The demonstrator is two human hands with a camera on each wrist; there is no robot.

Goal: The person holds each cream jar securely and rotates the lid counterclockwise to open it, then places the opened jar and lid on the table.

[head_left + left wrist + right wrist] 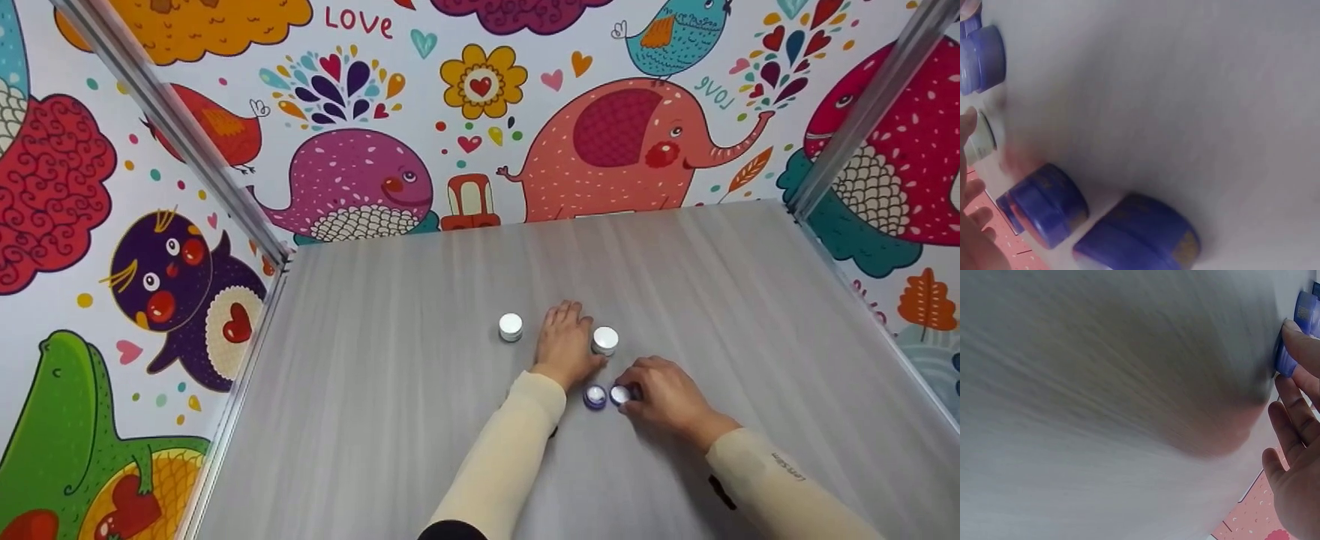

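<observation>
My right hand (pixel 664 396) pinches a small purple lid (pixel 620 394), its white face turned up, between thumb and fingers. Right beside the lid stands a small purple jar (pixel 595 397) with a white top; its clear neck shows in the left wrist view. My left hand (pixel 568 345) is flat with fingers stretched forward. Its thumb lies close to a white-topped jar (pixel 605 340). The left wrist view also has a blue jar (pixel 1050 202) and a larger-looking blue jar (pixel 1140 233) near the left fingers. In the right wrist view, thumb and fingers grip the lid (pixel 1285 360).
Another white-topped jar (pixel 510 328) stands left of my left hand. The grey wood-grain table (pixel 375 390) meets patterned walls at the back and sides. Metal posts (pixel 862 112) rise at its far corners.
</observation>
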